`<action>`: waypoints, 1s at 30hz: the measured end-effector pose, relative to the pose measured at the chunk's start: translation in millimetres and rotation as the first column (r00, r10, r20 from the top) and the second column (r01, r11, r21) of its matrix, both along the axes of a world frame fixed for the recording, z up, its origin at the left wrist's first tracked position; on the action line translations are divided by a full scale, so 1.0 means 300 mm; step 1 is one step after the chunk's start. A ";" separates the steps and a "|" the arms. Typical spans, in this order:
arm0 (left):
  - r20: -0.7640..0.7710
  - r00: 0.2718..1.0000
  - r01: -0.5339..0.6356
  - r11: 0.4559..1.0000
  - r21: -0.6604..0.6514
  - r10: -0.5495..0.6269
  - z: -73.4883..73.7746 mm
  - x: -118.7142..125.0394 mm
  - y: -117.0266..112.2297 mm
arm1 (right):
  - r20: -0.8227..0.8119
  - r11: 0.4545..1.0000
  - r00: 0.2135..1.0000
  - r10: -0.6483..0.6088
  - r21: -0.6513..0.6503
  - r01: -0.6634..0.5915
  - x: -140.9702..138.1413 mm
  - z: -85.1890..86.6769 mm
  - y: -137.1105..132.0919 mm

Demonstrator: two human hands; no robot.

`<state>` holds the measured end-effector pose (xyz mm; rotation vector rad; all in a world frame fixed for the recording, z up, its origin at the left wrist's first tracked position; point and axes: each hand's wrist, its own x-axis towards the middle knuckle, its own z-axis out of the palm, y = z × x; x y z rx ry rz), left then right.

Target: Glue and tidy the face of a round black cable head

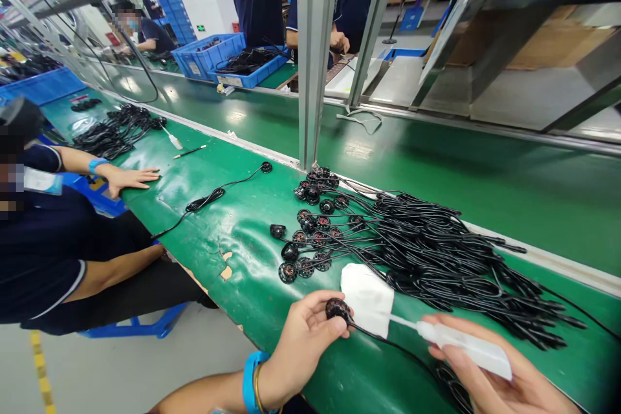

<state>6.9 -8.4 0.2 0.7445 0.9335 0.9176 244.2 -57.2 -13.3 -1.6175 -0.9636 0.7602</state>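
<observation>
My left hand point(303, 343) pinches a small round black part point(338, 309) with a black cable point(402, 348) running from it to the lower right. Between the fingers of my right hand point(490, 362) is a white dropper bottle point(468, 344), its thin nozzle pointing left toward the round part, with a gap between them. Beneath the nozzle lies a folded white cloth or paper point(371, 294) on the green table point(252, 291). Just beyond it rest several similar round black parts point(305, 266), their cables point(427, 239) bundled to the right.
At the left sits a co-worker, one hand point(130, 178) flat on the table near a coiled cable point(206, 200). Another cable pile point(116, 131) and a white bottle point(173, 140) lie farther off. A metal post point(310, 65) rises behind the parts; blue bins point(208, 55) stand across the bench.
</observation>
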 end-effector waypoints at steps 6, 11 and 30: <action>0.000 1.000 0.017 1.000 0.002 -0.017 0.004 -0.005 0.006 | -0.101 0.968 0.995 -0.013 -0.250 -0.013 0.020 0.056 0.074; 0.023 0.999 0.026 1.000 0.003 -0.026 -0.004 -0.008 0.006 | -0.005 0.941 0.999 0.045 -0.336 -0.044 0.015 0.050 0.108; 0.036 0.998 0.059 0.998 0.003 -0.059 -0.010 -0.012 -0.003 | 0.720 0.821 0.660 0.215 0.232 -0.521 -0.152 0.099 0.068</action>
